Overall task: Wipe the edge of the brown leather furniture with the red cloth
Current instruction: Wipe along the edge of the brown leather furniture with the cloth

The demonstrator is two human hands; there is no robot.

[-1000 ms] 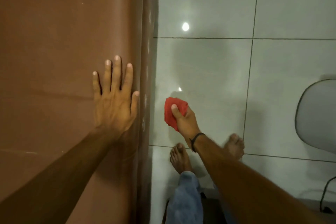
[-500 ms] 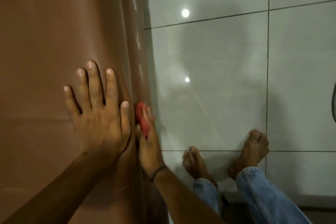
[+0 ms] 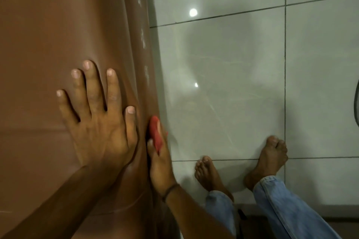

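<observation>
The brown leather furniture (image 3: 58, 25) fills the left half of the head view, its rounded edge running down beside the floor. My left hand (image 3: 99, 122) lies flat on its top, fingers spread, holding nothing. My right hand (image 3: 159, 163) presses the red cloth (image 3: 156, 134) against the side of the edge, just right of my left thumb. Most of the cloth is hidden between my palm and the leather.
Glossy pale floor tiles (image 3: 242, 83) with dark grout lines spread to the right. Two bare feet (image 3: 209, 174) in blue jeans stand near the furniture. A dark curved rim of some object (image 3: 356, 103) shows at the right border.
My right hand has brought the red cloth from over the floor to the furniture's edge and now holds it there. My left hand stays flat on top. The view has shifted.
</observation>
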